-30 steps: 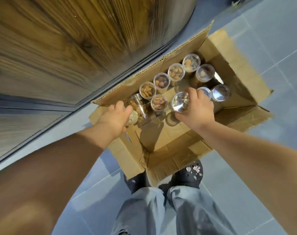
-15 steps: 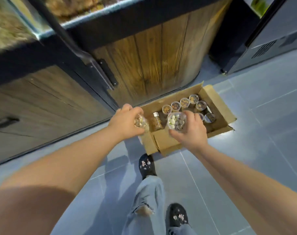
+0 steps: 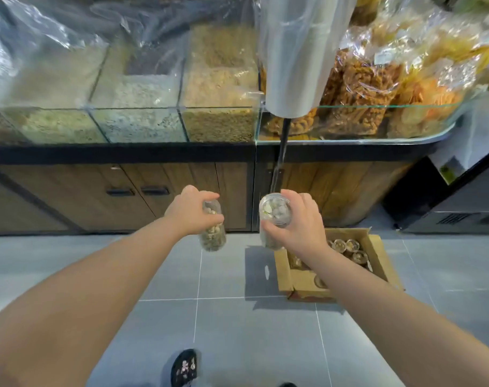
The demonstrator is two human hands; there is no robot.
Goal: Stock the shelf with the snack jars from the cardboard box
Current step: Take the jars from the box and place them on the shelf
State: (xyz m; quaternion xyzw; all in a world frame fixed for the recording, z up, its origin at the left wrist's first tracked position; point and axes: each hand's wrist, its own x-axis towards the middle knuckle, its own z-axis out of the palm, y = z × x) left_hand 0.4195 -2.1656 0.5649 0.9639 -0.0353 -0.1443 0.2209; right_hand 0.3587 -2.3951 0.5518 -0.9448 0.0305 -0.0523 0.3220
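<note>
Both hands are up in front of the bench (image 3: 126,153), apart from each other, each clamped on a jar.

The left hand (image 3: 193,210) grips the nut jar (image 3: 212,236) near its top, fingers curled round it. The jar hangs roughly upright and its lower end sticks out below the hand.

The right hand (image 3: 297,223) wraps the second jar (image 3: 275,215) from the side, with the lid end tilted toward us. There are pale round pieces inside; the view is too soft for us to tell what they are.

The cardboard box (image 3: 285,275) sits on the tiled floor (image 3: 237,331), flaps open, just beside the cabinet doors (image 3: 182,177) and partly hidden behind the right forearm. We see the spare jars (image 3: 346,245) standing upright at its far end, and at least one more shows near the forearm.

On the bench is a row of glass bins (image 3: 140,121) holding grains or seeds, with a plastic sheet over the tops. To their right is a glass case of bagged snacks (image 3: 360,88). A roll of clear plastic (image 3: 302,51) hangs between the bins and the bags.

Two black handles (image 3: 137,191) sit side by side on the wooden doors below. A dark appliance (image 3: 461,208) stands at far right, and one black shoe (image 3: 184,368) shows at the bottom edge.
</note>
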